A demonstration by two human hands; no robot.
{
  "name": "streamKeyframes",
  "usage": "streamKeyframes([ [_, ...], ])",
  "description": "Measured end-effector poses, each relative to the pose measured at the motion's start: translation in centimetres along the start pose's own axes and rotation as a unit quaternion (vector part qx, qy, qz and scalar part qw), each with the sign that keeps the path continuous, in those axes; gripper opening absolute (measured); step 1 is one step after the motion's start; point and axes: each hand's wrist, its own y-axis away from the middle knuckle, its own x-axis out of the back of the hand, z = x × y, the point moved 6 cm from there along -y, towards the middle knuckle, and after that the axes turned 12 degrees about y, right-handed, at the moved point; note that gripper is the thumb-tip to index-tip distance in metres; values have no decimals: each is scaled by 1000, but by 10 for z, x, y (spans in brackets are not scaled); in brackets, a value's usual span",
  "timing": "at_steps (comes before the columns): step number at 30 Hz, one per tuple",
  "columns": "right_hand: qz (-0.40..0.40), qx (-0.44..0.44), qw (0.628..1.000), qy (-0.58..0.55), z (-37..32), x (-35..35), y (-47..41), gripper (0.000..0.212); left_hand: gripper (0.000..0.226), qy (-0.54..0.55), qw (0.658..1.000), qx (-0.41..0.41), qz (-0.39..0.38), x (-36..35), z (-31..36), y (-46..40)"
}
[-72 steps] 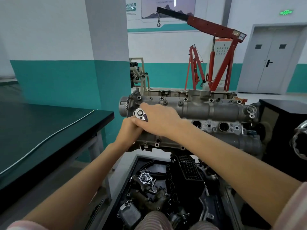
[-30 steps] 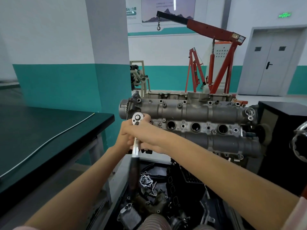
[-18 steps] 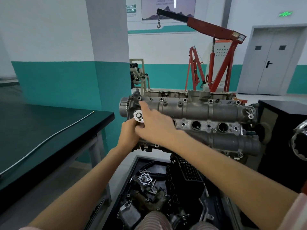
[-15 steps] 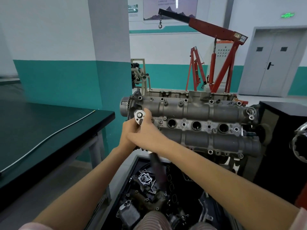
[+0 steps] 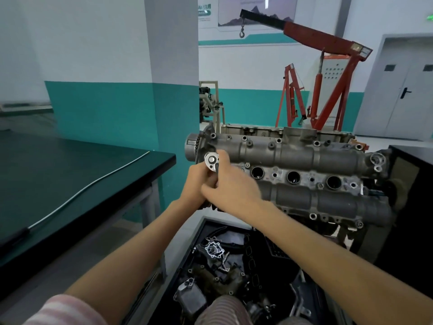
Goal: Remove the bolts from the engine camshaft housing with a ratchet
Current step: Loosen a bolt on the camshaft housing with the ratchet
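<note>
Right now both hands are bunched together at the left end of the camshaft housing, which sits across the middle of the frame on its engine. The shiny round head of the ratchet pokes out just above the knuckles, seated against the housing's left end beside the toothed gear. The left hand is curled up under that head, holding it steady on the bolt beneath, though the bolt itself is hidden by the tool. The right hand is wrapped over the handle below the head, fingers clenched round it; the handle is covered by the hand and cannot be traced.

This looks like the loosening step on the leftmost bolt, somewhere mid-swing. Plenty of bolts sit along the upper rail of the housing and more along the lower rail at the right of the frame, so the job appears far from done. The next move calls for the right hand to sweep the handle through another stroke while the left hand keeps the socket square on the bolt head; if it tips, the socket could slip off.

At lower centre a black bin holds loose engine parts. The dark tabletop fills the left, with a thin metal rod lying across it. A red engine hoist stands at upper right.
</note>
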Motion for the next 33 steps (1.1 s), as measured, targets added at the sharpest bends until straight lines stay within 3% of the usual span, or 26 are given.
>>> streamKeyframes([
  [1, -84, -34, 986, -139, -4, -12, 2, 68, 42, 19, 999, 35, 13, -1, -6, 3],
  [2, -162, -73, 942, -286, -10, -22, 5, 71, 43, 23, 997, 69, 30, -2, -14, 5],
  [3, -209, -105, 889, -394, -15, -27, 7, 69, 40, 2, 996, 84, 31, -1, -20, 7],
  [4, -220, -122, 867, -430, -15, -28, 6, 62, 33, -23, 997, 70, 23, 0, -20, 6],
  [5, -202, -119, 889, -395, -10, -24, 3, 55, 26, -40, 999, 33, 1, -1, -16, 5],
  [6, -160, -91, 939, -292, -2, -15, -3, 48, 19, -33, 999, 10, -10, 0, -10, 2],
  [7, -114, -42, 982, -144, 5, -2, -7, 42, 19, -36, 999, -14, -10, 1, -5, -3],
  [8, -66, 7, 998, 2, 9, 10, -12, 36, 25, -41, 999, -22, -11, 2, -1, -6],
  [9, -26, 41, 991, 122, 12, 21, -15, 30, 28, -41, 998, -33, -19, 0, 3, -5],
  [11, 34, 68, 970, 232, 12, 34, -17, 29, 27, -46, 998, -40, -25, -3, 3, -8],
  [13, 44, 66, 978, 192, 8, 30, -14, 38, 34, -19, 999, -34, -2, -3, 2, -6],
  [15, -33, 27, 999, 3, 3, 9, -6, 53, 40, 3, 1000, -4, 12, -4, -4, -3],
  [16, -90, -11, 984, -152, -1, -5, -2, 59, 44, 35, 999, 38, 18, -4, -12, -2],
  [17, -141, -47, 936, -319, -6, -17, 2, 62, 47, 35, 997, 69, 22, -5, -18, 1],
  [18, -170, -75, 880, -438, -10, -24, 5, 64, 46, 17, 996, 89, 18, -5, -21, 4],
  [19, -178, -95, 856, -476, -9, -27, 5, 63, 42, -7, 997, 77, 4, -4, -19, 5],
  [20, -176, -94, 877, -437, -4, -24, 3, 61, 35, -16, 999, 43, -4, -3, -13, 4],
  [21, -162, -61, 928, -329, 2, -15, -1, 56, 29, -18, 1000, 13, 2, 0, -9, 1],
  [22, -134, -8, 975, -179, 8, -1, -6, 50, 26, -24, 1000, -7, 6, 2, -7, -3],
  [23, -105, 43, 993, -39, 12, 12, -12, 43, 22, -32, 999, -21, -1, 2, -4, -5],
  [24, -92, 78, 991, 62, 15, 22, -16, 38, 14, -34, 999, -22, -14, -1, -2, -5],
  [26, -88, 91, 979, 161, 13, 33, -19, 32, 11, -24, 999, -27, -27, -5, -1, -7],
  [29, -57, 68, 989, 114, 4, 24, -12, 45, 30, -2, 1000, -15, -13, -6, -5, -7],
  [31, -97, 11, 994, -52, -3, 3, 1, 68, 34, 27, 999, 18, -14, -9, -11, -8],
  [33, -169, -62, 951, -253, -10, -18, 11, 82, 47, 40, 998, 50, 17, -7, -14, -5],
])
